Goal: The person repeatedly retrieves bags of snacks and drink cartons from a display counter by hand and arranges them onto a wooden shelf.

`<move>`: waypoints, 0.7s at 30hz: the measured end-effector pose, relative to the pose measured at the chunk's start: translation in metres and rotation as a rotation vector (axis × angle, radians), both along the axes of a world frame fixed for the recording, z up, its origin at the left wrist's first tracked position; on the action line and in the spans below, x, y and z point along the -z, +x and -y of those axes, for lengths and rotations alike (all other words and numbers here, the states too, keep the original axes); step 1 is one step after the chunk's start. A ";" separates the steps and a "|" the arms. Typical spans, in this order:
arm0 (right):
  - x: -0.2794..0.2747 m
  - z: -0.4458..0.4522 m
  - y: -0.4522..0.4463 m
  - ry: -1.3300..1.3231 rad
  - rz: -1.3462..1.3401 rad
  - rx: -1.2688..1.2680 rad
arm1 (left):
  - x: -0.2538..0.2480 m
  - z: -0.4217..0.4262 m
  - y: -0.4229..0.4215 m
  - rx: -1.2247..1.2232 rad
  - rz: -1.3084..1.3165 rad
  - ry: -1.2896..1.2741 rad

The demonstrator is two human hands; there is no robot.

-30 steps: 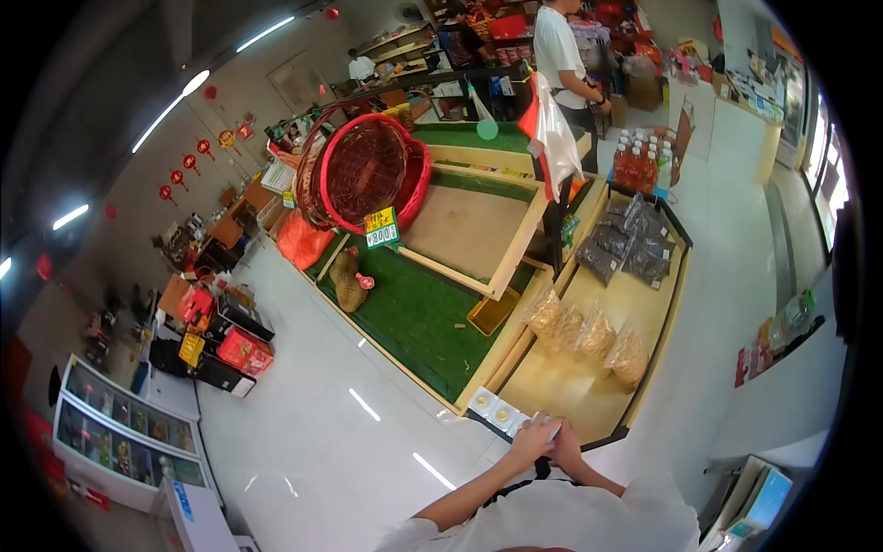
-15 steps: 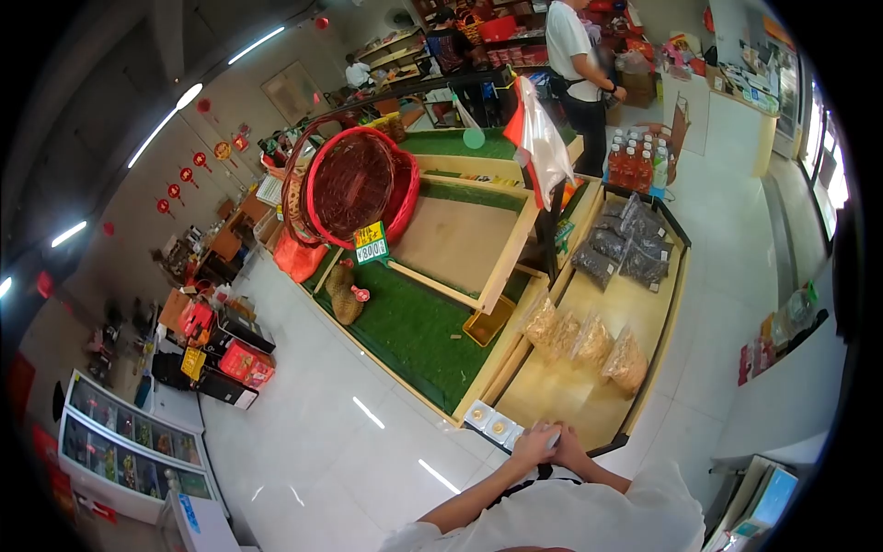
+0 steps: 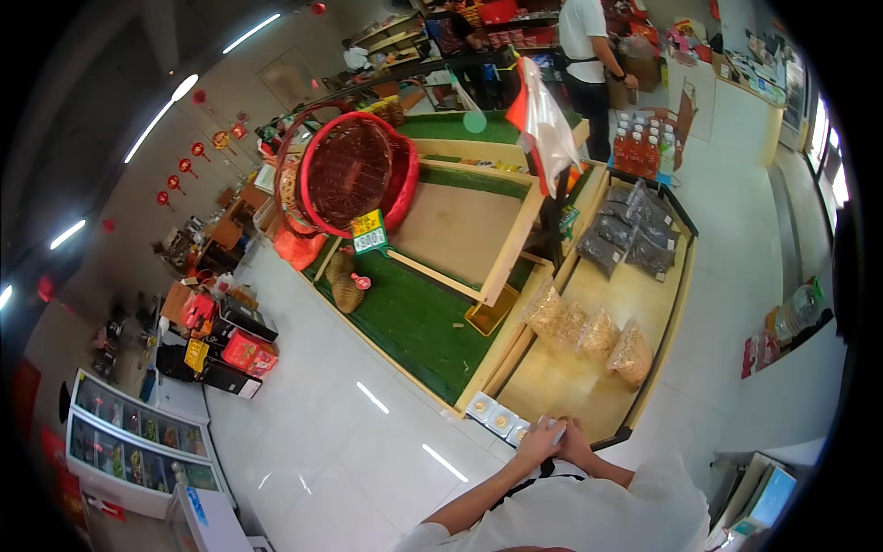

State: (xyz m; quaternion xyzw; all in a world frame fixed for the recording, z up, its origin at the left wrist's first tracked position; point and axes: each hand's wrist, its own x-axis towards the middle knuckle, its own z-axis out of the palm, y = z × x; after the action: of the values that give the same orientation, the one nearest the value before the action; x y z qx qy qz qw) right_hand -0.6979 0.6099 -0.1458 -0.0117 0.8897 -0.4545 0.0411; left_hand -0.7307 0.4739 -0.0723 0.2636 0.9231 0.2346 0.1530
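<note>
My left hand (image 3: pixel 535 445) and my right hand (image 3: pixel 575 443) meet at the near edge of a wooden display tray (image 3: pixel 533 397). Their fingers are closed around a small pale item (image 3: pixel 557 429), mostly hidden; its kind is unclear. Beside my left hand, small clear-and-white square packs (image 3: pixel 501 420) with golden round centres line the tray's corner. Beyond my hands, several clear bags of pale, flaky dry goods (image 3: pixel 600 337) stand on the tray. Farther back lie bags of dark dry goods (image 3: pixel 602 248).
Left of the tray, a green-turf stand (image 3: pixel 414 354) holds a yellow bin (image 3: pixel 490 311), a red-rimmed wicker basket (image 3: pixel 345 175) and a price sign (image 3: pixel 370 232). Bottled drinks (image 3: pixel 644 147) stand behind. A person in a white shirt (image 3: pixel 583 37) stands at the back.
The view has shifted slightly, and more of the third square pack shows beside my left hand. My hands stay together on the pale item. The white-shirted person at the back has shifted right.
</note>
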 end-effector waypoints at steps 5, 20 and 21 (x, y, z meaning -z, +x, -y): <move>0.001 -0.007 0.002 -0.085 -0.009 -0.039 | 0.001 -0.002 0.000 0.031 0.029 -0.034; 0.045 -0.011 -0.002 -0.103 0.161 -0.220 | 0.027 0.003 0.003 0.053 -0.040 -0.122; 0.044 -0.011 -0.002 -0.105 0.163 -0.210 | 0.028 0.004 0.003 0.055 -0.052 -0.108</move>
State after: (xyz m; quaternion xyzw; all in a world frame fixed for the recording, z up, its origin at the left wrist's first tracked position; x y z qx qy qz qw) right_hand -0.6998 0.6210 -0.1897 -0.0699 0.8523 -0.4932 0.1596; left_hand -0.7277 0.4700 -0.0999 0.2864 0.9304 0.1732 0.1495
